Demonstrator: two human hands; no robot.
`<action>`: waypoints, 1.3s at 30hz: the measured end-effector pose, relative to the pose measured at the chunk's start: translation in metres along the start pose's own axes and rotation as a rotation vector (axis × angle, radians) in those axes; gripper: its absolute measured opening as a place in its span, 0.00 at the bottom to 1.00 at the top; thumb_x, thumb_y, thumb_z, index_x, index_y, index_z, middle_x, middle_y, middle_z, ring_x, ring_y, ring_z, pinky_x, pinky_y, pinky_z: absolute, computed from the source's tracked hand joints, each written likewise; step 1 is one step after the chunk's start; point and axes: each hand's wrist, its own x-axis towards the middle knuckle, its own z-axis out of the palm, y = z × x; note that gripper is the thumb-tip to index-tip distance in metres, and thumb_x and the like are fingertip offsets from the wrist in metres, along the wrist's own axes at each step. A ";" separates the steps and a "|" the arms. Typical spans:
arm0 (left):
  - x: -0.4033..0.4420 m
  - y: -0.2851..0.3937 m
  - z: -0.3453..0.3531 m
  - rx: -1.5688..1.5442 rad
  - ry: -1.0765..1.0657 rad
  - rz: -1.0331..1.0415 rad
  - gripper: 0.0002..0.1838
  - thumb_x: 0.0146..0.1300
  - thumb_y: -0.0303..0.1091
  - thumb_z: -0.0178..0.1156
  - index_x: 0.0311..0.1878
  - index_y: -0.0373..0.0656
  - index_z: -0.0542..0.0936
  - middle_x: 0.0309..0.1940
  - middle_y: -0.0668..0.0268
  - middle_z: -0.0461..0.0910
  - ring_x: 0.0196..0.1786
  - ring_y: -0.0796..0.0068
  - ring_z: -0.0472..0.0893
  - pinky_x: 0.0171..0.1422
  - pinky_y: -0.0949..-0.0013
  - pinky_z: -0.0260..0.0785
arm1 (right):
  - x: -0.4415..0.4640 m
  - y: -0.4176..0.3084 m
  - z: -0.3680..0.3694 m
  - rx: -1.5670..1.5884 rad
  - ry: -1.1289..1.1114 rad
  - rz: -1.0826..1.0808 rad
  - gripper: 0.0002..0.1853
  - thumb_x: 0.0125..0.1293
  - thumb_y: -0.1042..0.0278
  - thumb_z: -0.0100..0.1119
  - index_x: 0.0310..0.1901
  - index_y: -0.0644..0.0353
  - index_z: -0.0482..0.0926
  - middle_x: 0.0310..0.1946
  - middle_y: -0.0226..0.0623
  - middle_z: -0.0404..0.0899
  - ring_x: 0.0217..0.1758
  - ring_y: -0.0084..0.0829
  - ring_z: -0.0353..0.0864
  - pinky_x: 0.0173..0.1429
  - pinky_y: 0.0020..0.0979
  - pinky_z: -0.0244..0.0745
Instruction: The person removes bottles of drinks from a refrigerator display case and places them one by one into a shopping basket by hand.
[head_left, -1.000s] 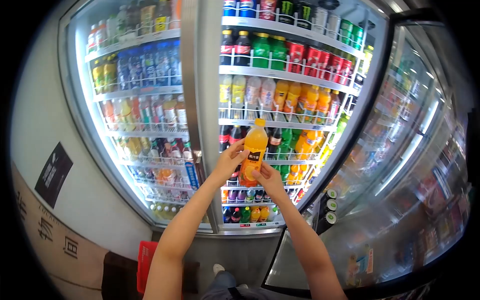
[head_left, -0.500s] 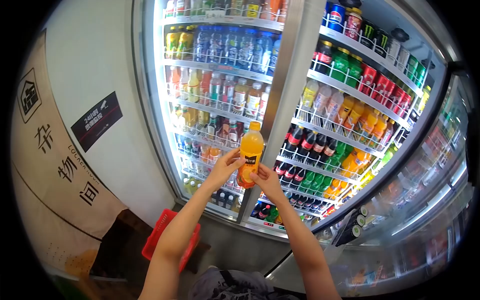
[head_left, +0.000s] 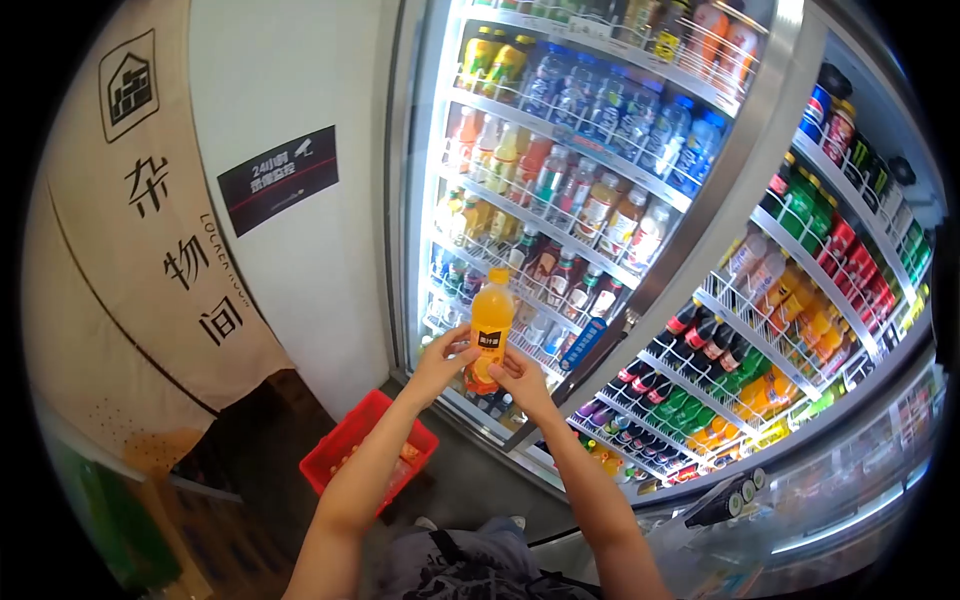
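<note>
An orange juice bottle (head_left: 492,318) with an orange cap and a dark label patch is held upright in front of me at mid-frame. My left hand (head_left: 446,362) grips it from the left side, fingers closed against the label. From the right, my right hand (head_left: 522,380) closes on its lower part, thumb across the front. Both forearms reach up from the bottom of the view. Behind the bottle stands a lit drinks fridge (head_left: 560,225) with rows of bottles on wire-fronted shelves.
On the floor below my left arm is a red basket (head_left: 318,462) with some items inside. A second fridge section (head_left: 765,300) is on the right. A beige curtain (head_left: 150,260) hangs at the left beside a wall with a black sign (head_left: 280,180).
The view has turned left, so the fridges sit further right and more of the red basket shows. Both hands still hold the bottle, now slightly lower and further left in view.
</note>
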 end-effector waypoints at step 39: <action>-0.362 -0.346 -0.195 -0.214 1.061 -0.534 0.26 0.69 0.31 0.58 0.69 0.38 0.66 0.58 0.62 0.76 0.61 0.71 0.74 0.65 0.69 0.66 | -0.056 0.478 0.235 -0.528 -0.810 0.710 0.31 0.65 0.57 0.65 0.65 0.65 0.71 0.47 0.41 0.83 0.47 0.26 0.83 0.49 0.27 0.79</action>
